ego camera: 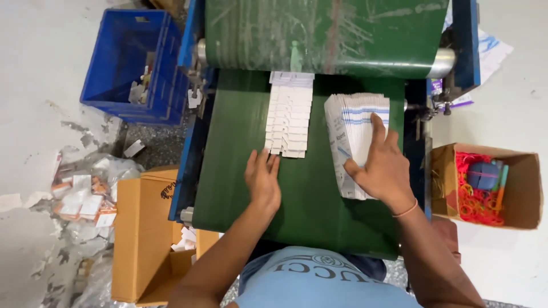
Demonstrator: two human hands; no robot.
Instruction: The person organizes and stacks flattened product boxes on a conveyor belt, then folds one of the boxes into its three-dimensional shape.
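While flat on belt [308, 194]: both hands [263, 178].

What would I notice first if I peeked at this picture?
Probably the big green belt in the middle, with a line of overlapping white cartons lying on it. The left hand lies flat at the near end of that line, and the right hand rests on a fanned stack of white and blue cartons beside it. At the right, a cardboard box holds bright red rubber bands.
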